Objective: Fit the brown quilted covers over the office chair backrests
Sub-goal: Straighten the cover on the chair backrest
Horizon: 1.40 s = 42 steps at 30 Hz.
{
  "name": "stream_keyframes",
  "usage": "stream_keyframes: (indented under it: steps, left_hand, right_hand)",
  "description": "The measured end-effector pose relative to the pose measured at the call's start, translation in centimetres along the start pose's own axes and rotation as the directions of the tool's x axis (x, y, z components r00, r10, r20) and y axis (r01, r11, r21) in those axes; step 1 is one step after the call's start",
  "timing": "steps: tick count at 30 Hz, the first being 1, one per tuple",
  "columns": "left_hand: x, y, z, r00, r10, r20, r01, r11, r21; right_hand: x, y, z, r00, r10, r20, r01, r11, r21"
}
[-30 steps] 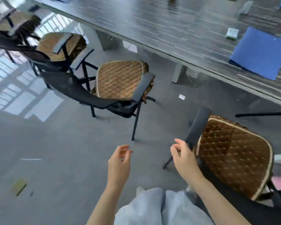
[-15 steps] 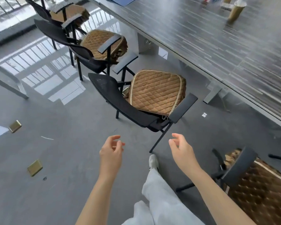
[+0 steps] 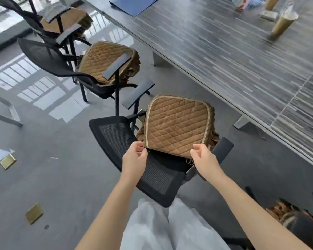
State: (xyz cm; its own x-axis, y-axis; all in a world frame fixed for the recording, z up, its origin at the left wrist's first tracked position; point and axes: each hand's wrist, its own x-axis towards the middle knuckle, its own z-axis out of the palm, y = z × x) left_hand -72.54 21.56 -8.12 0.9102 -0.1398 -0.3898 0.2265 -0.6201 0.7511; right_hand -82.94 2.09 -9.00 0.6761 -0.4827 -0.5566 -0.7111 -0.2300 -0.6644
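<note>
A brown quilted cover (image 3: 177,123) lies on the seat of the nearest black office chair, whose bare mesh backrest (image 3: 134,156) leans toward me. My left hand (image 3: 135,157) pinches the cover's near left corner. My right hand (image 3: 204,157) pinches its near right corner, and that near edge is lifted a little off the seat. Two more chairs stand further left, one with a quilted cover (image 3: 103,60) on its seat and a bare mesh backrest (image 3: 43,56), the other with a cover (image 3: 67,22) behind it.
A long dark striped table (image 3: 224,60) runs along the right, bearing a blue folder (image 3: 132,4) and tall cups (image 3: 282,24). Another covered chair (image 3: 293,219) sits at bottom right. Small gold floor plates (image 3: 33,212) lie on the grey floor at the left.
I have moved up to the nearest chair. Both hands, open in the air before, now pinch the near edge of its quilted cover.
</note>
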Motion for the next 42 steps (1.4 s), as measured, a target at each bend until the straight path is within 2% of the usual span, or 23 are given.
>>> stream_keyframes:
  steps: [3,8,11,14,18,22,26,29,31,35,39,42]
  left_hand:
    - [5.5,0.1,1.2,0.991,-0.079,0.111,0.073,0.996,0.055]
    - [14.4,-1.1,3.0,0.954,-0.169,0.247,0.11,0.965,0.237]
    - [19.8,-2.1,3.8,0.902,-0.24,0.359,0.077,0.908,0.412]
    - [24.6,-3.2,4.7,0.855,-0.295,0.428,0.044,0.862,0.506]
    - [29.5,-4.7,6.1,0.835,-0.351,0.423,0.108,0.86,0.499]
    - [33.0,-6.8,8.5,0.83,-0.377,0.411,0.126,0.845,0.52]
    - [35.5,-9.5,11.2,0.811,-0.427,0.4,0.174,0.829,0.532]
    - [37.0,-11.0,12.8,0.8,-0.465,0.379,0.224,0.817,0.531]
    - [38.1,-12.2,14.0,0.806,-0.46,0.374,0.217,0.816,0.535]
    - [39.6,-14.2,16.0,0.831,-0.415,0.371,0.15,0.809,0.568]
    - [40.6,-15.0,18.0,0.86,-0.418,0.294,0.237,0.836,0.494]
    - [41.3,-15.1,18.6,0.879,-0.416,0.235,0.292,0.857,0.424]
  right_hand:
    - [4.1,-0.3,0.2,0.996,0.091,-0.017,-0.091,0.996,0.007]
    - [10.3,0.8,1.6,0.96,0.267,-0.081,-0.259,0.961,0.092]
    - [13.5,1.8,2.8,0.901,0.417,-0.123,-0.391,0.901,0.19]
    - [15.9,3.1,3.9,0.816,0.558,-0.151,-0.479,0.8,0.362]
    - [17.8,4.6,5.5,0.745,0.65,-0.148,-0.527,0.711,0.465]
    - [20.7,6.7,6.7,0.697,0.704,-0.132,-0.576,0.661,0.481]
    - [24.5,9.4,7.3,0.677,0.719,-0.157,-0.623,0.673,0.398]
    - [27.4,10.8,7.3,0.693,0.691,-0.204,-0.631,0.719,0.292]
    - [29.7,12.5,7.2,0.7,0.674,-0.235,-0.635,0.738,0.229]
    - [33.3,15.2,6.7,0.659,0.681,-0.319,-0.664,0.726,0.177]
    - [36.0,17.2,6.8,0.666,0.681,-0.303,-0.68,0.722,0.128]
    - [36.7,18.2,6.7,0.642,0.7,-0.312,-0.711,0.696,0.098]
